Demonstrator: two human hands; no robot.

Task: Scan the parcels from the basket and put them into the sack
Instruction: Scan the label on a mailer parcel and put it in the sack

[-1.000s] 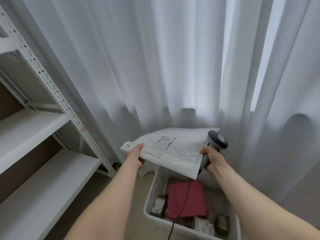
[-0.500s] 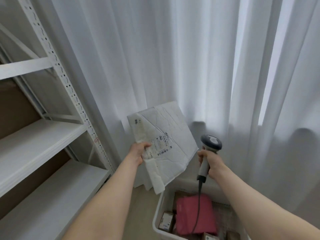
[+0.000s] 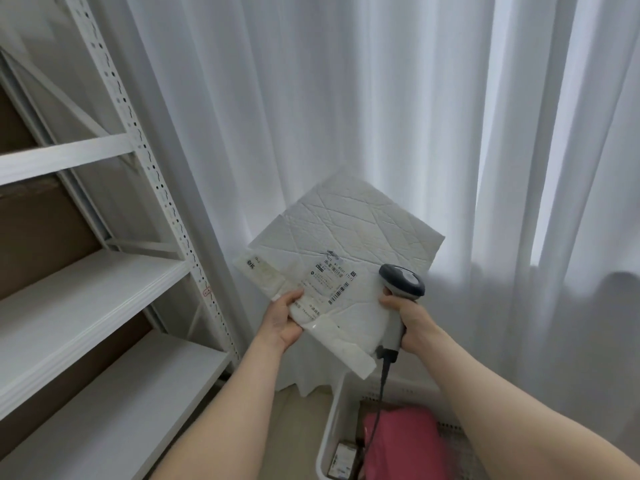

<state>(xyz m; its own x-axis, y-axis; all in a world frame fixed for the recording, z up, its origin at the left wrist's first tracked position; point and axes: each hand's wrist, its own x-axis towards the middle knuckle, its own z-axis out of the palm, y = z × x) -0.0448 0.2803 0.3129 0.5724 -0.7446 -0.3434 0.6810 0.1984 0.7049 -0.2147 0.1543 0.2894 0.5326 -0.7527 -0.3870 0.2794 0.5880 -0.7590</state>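
White curtains (image 3: pixel 346 98) hang across the whole back of the room, and a white shelf rack (image 3: pixel 86 289) stands on the left. A person stands in front of them and holds up a white padded parcel (image 3: pixel 349 244), tilted, with its paper label (image 3: pixel 329 282) facing up at them. The left grip (image 3: pixel 280 320) pinches the parcel's lower left edge, with the thumb pressed on top. The right grip (image 3: pixel 407 317) is wrapped tight round the handle of a grey scanner (image 3: pixel 401 280), and the scanner head sits just beside the label, over the right side of the parcel. A dark cable (image 3: pixel 377 410) hangs from the handle down toward the white basket (image 3: pixel 327 427) on the floor (image 3: pixel 298 427). In the basket I can see a pink parcel (image 3: pixel 405 441) and a little brown box (image 3: pixel 344 457), so more parcels wait. I think this is the scan step for the white parcel. I cannot tell if the scanner has read the bar code (image 3: pixel 337 294), as no light shows on the label. I cannot see which way the scanner's window points, so the next move likely needs the head aimed right at the bars, with the parcel held flat and steady. After that the parcel goes into the sack, but I see no sack from here
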